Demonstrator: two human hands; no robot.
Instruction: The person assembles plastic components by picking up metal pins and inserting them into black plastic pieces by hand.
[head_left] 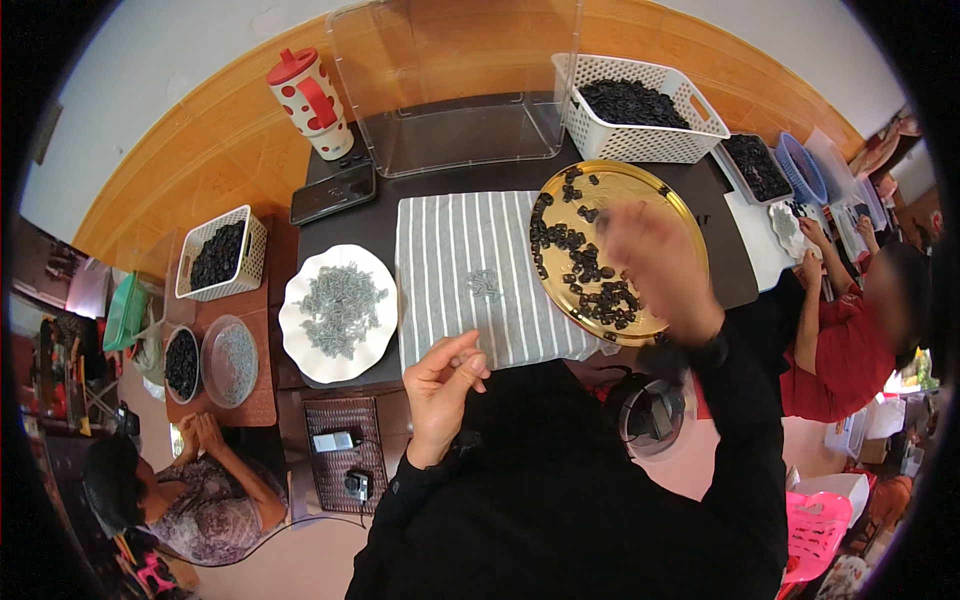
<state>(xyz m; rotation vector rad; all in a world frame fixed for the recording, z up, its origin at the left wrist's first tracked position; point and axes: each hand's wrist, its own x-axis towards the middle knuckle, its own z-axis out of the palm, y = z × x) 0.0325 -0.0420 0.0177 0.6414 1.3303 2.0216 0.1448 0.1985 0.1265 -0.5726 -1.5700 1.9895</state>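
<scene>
My left hand [445, 385] is at the near edge of a grey-and-white striped cloth [440, 240], thumb and fingers pinched together. Whatever they may hold is too small to make out. My right hand [655, 265] is over the right side of a round gold tray [640, 180], its fingers smeared by motion. Small black parts [565, 240] lie scattered on the tray's left and lower side. On the cloth rests a little heap of slim grey pieces [483, 284]. More such grey pieces [342, 308] fill the middle of a scalloped white plate [301, 355] left of the cloth.
Behind the cloth stands a clear plastic box [455, 140], with a white basket [650, 146] of black parts to its right. A phone [333, 194] and a red-dotted tumbler [312, 105] are at the back left. People work at left [200, 500] and right [835, 345].
</scene>
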